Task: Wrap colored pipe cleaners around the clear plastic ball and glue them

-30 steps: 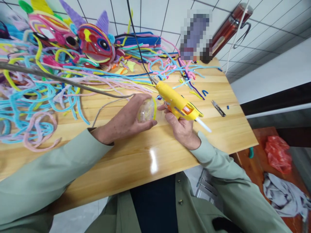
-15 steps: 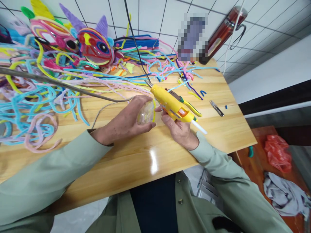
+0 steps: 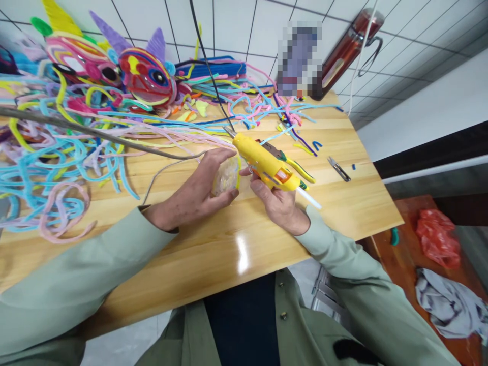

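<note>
My left hand (image 3: 200, 185) is wrapped round a clear, rounded plastic piece (image 3: 225, 178) with a yellow rim, held over the table. Close to its right side, my right hand (image 3: 276, 201) grips a yellow hot glue gun (image 3: 263, 160). The gun's metal nozzle points up and left, above the far side of the clear piece, and a white glue stick (image 3: 308, 198) juts from its back end. Behind the gun lie pliers (image 3: 299, 169) with green and yellow handles, partly covered by it.
Coloured pipe cleaners (image 3: 61, 168) spread across the table's left and back. Two decorated masks (image 3: 147, 76) with horns stand by the tiled wall. Small thread snips (image 3: 338, 169) lie at right. A red thermos (image 3: 348, 53) stands behind. A dark cable (image 3: 95, 133) crosses at left.
Both hands, with the clear piece and the glue gun, appear slightly further left, as does the background. The grips look the same.
</note>
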A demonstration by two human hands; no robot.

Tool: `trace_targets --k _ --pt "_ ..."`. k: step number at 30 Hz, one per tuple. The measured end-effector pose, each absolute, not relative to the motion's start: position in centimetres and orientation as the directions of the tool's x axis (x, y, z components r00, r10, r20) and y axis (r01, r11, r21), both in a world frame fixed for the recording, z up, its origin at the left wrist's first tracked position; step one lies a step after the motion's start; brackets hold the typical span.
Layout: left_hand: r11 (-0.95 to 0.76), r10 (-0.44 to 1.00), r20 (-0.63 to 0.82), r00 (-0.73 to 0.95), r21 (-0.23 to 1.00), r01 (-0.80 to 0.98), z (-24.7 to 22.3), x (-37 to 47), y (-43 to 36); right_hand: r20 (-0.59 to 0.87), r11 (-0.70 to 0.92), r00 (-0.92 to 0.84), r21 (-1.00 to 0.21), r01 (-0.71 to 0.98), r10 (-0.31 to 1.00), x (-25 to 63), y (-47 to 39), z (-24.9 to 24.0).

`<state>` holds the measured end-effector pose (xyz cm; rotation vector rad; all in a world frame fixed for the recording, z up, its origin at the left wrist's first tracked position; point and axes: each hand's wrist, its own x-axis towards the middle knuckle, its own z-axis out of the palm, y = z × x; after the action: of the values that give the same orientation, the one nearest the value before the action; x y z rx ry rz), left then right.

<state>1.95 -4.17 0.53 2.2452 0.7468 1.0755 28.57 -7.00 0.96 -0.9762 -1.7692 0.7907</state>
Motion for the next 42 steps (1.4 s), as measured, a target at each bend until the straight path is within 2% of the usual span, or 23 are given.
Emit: trace_targets --k 11,17,23,27,36,42 --pt "-0.749 0.643 0.528 0.555 0.586 0.311 0.6 2.1 -4.9 0.439 0.497 -0.264 -0.838 0.225 0.859 29.0 -7.2 0.2" --pt "-0.698 0.683 0.454 0.572 0.635 0.33 1.3 2.0 -4.8 0.419 0.481 -0.275 -0.85 0.217 0.865 28.7 -7.3 0.5" --pt "-0.702 0.686 0.51 0.518 0.652 0.287 0.9 2.0 -4.7 0.352 0.386 -0.202 -0.907 0.168 0.914 28.7 -7.1 2.3" --pt "-0.693 0.695 0.514 0.502 0.666 0.277 0.9 1.8 -4.5 0.357 0.38 -0.163 -0.913 0.147 0.92 30.4 -6.3 4.0" --pt "-0.566 0.794 0.404 0.454 0.764 0.31 1.5 1.5 -4.4 0.178 0.271 -0.346 -0.932 0.24 0.921 34.1 -5.4 6.2" --pt "-0.456 0.861 0.343 0.374 0.848 0.271 1.8 1.7 -4.6 0.146 0.314 -0.423 -0.878 0.362 0.894 35.2 -5.8 7.4"
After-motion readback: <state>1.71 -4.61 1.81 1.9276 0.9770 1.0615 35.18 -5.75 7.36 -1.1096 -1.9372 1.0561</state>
